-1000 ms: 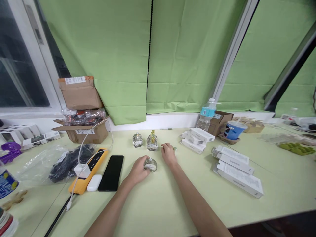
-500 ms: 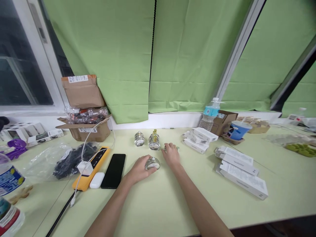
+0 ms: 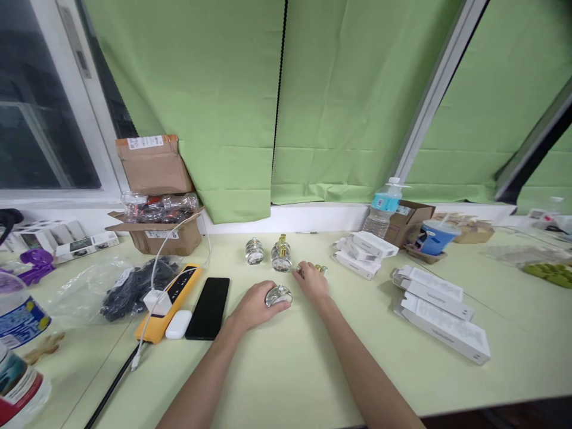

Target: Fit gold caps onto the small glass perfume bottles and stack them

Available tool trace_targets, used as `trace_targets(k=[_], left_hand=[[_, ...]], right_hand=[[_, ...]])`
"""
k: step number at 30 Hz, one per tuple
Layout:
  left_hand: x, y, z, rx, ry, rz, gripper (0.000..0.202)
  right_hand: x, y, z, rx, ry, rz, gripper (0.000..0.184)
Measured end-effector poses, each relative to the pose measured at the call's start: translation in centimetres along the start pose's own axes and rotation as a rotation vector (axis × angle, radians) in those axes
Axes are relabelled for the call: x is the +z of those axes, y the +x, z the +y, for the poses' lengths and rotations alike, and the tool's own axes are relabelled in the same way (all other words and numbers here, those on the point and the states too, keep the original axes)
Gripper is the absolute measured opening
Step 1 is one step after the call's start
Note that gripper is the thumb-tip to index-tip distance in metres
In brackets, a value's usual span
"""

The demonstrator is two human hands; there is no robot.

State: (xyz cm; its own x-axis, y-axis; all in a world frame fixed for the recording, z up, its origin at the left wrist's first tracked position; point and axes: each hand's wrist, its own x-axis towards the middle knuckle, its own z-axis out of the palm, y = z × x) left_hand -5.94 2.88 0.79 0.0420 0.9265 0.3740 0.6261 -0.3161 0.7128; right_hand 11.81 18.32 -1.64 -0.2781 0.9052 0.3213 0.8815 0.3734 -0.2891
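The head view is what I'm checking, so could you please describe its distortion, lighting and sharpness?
Head view: likely lens distortion, left window frame and right post leaning apart upward; head view: soft shadow beside the white boxes; head view: glints on the glass bottle in the left hand, its print unreadable.

Single head-worn camera, looking forward and down across table (image 3: 286, 375) from wearer's side. Wide view; left hand (image 3: 254, 307) and right hand (image 3: 314, 285) at middling range, near centre, below mid-height. Table fills lower part; green curtains (image 3: 205, 89) beyond fill much of upper part, window (image 3: 36, 107) upper left.
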Motion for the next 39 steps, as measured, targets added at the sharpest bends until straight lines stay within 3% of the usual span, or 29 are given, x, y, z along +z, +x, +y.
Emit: trace_targets(k=[5,12,17,21,25,32,39], left_hand=[[0.3,0.2,-0.7,0.0,-0.049,-0.005,0.028],[0.5,1.0,-2.6,-0.072,-0.052,0.108,0.025],[0.3,1.2,-3.1,-0.089,-0.001,0.122,0.024],[0.2,1.1,-3.1,-0.081,0.01,0.12,0.024],[0.3,1.1,-3.0,-0.086,0.021,0.112,0.024],[0.2,1.0,-2.9,-0.105,0.055,0.103,0.029],[0.3,1.0,-3.1,-0.088,0.078,0.114,0.03]], right_hand=[[-0.2,0.1,0.2,-0.045,0.056,-0.03,0.016],[0.0,0.3,0.7,-0.105,0.218,-0.058,0.018],[0.3,0.7,1.0,-0.087,0.477,0.012,0.028],[-0.2,1.1,1.4,0.008,0.603,0.114,0.038],[-1.2,1.1,2.3,0.076,0.532,0.15,0.037],[-2.1,0.2,2.9,0.118,0.126,-0.043,0.011],[-2.5,-0.1,1.8,0.111,-0.011,-0.035,0.015]])
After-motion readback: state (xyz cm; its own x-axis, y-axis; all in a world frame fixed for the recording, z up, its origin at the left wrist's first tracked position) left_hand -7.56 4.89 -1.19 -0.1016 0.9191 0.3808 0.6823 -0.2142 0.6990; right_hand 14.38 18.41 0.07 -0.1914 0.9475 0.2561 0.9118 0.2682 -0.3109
